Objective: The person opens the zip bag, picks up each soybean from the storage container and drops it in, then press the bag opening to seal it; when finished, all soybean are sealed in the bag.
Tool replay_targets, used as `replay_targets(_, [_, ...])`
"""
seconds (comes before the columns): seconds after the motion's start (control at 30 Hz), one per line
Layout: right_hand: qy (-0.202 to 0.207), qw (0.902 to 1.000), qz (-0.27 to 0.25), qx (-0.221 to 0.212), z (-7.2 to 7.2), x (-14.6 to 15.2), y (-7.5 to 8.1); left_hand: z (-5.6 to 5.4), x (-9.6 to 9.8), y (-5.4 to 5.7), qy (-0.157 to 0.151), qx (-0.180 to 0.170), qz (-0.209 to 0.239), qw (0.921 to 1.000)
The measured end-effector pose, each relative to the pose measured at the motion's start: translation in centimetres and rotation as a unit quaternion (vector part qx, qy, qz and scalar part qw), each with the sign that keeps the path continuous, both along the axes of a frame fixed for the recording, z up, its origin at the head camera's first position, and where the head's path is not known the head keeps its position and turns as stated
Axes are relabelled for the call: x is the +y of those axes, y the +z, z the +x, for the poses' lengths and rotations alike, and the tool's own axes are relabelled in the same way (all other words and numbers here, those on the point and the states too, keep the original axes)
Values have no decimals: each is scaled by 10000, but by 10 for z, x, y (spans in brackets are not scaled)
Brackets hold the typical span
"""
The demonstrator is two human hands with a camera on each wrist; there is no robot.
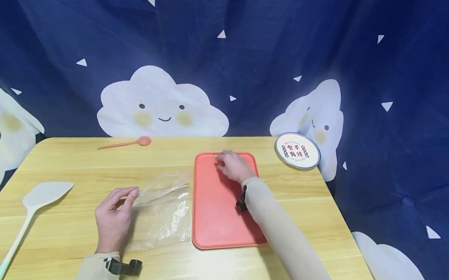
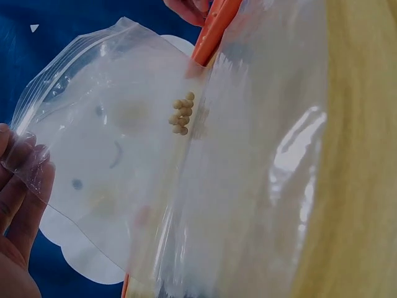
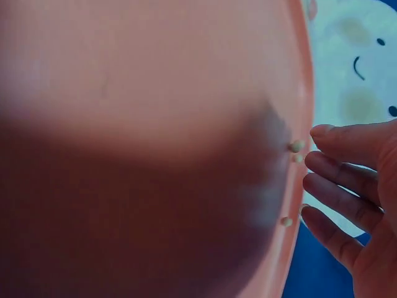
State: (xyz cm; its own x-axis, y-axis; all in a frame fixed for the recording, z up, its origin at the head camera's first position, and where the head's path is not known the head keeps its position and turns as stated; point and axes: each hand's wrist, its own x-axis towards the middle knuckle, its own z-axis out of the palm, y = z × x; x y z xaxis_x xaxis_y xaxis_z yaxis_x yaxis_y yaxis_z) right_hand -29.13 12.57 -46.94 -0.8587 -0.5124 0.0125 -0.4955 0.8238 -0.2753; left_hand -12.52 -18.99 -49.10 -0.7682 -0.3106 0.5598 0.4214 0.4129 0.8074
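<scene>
My left hand (image 1: 113, 216) pinches the upper edge of a clear zip bag (image 1: 168, 223) between thumb and fingers, lifting its mouth off the table. Several small round soybean-like beans (image 2: 182, 114) lie together inside it, as the left wrist view shows. To the bag's right is a red rectangular tray (image 1: 213, 214). My right hand (image 1: 235, 166) reaches over the tray's far edge. Its fingers (image 3: 338, 187) are apart and loosely bent beside a few beans (image 3: 296, 146) on the rim, with nothing visible between them.
A white spatula (image 1: 45, 194) lies at the table's left. Near the back edge is a red spoon (image 1: 143, 141). A round white plate-like piece with printed characters (image 1: 297, 150) lies at the back right. Behind the wooden table (image 1: 163, 158) hangs a blue cloud-patterned curtain (image 1: 258, 53).
</scene>
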Motion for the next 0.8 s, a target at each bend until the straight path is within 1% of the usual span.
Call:
replay_targets(0.2, [-48, 9996, 243, -105, -9, -2, -7, 2, 0, -1, -118, 77, 56, 9999])
replay_targets(0.3, [-56, 9994, 326, -106, -13, -3, -9, 3, 2, 3, -115, 44, 69, 9999])
replay_targets(0.33, [-54, 9994, 329, -104, -14, -4, -10, 3, 3, 5, -117, 42, 72, 9999])
replay_targets(0.5, [-154, 9992, 254, -281, -17, -6, -12, 9, 12, 24, -155, -16, 29, 9999])
replay_targets(0.57, [-187, 9989, 246, -359, -18, -7, -12, 10, 15, 29, -158, -36, -1, 9999])
replay_targets(0.63, [-194, 9986, 251, -417, -18, -7, -12, 11, 16, 29, -157, 3, 12, 9999])
replay_targets(0.7, [-179, 9985, 224, -475, -18, -8, -12, 9, 14, 23, -128, 26, -22, 9999])
replay_targets(0.8, [-186, 9980, 143, -586, -18, -8, -12, 6, 8, 11, -125, -21, -78, 9999])
